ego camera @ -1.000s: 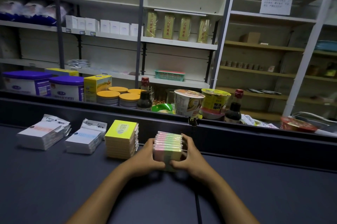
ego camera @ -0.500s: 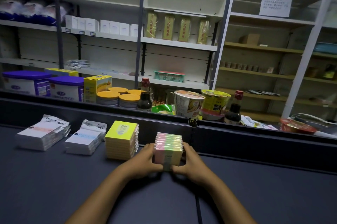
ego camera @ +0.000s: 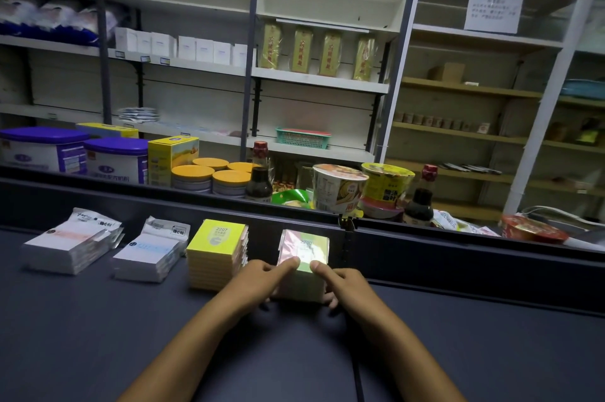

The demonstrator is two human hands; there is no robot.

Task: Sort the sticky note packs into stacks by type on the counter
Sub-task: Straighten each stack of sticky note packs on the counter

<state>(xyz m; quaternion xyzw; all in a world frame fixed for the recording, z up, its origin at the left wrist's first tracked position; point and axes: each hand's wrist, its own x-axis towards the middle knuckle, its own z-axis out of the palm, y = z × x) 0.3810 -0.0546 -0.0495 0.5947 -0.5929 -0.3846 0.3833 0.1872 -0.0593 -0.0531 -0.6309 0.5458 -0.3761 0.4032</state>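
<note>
Four stacks of sticky note packs stand in a row on the dark counter (ego camera: 98, 336). From the left: a white stack with a pink band (ego camera: 70, 249), a white stack with a blue band (ego camera: 149, 256), a yellow stack (ego camera: 216, 252), and a pastel pink-green stack (ego camera: 304, 246) lying flat. My left hand (ego camera: 258, 283) grips the pastel stack's left side, its forefinger resting on the top pack. My right hand (ego camera: 343, 283) grips the right side, forefinger also on top. The stack's lower front is hidden by my fingers.
A raised dark rail (ego camera: 425, 257) runs along the counter's back edge, just behind the stacks. Beyond it stand tubs, tins, sauce bottles (ego camera: 258, 182) and noodle cups (ego camera: 339, 187). Store shelves fill the background. A seam (ego camera: 357, 378) crosses the counter near me.
The pastel stack was held on edge between both hands; now it lies flat on the counter, right of the yellow stack, with both forefingers moved onto its top.
</note>
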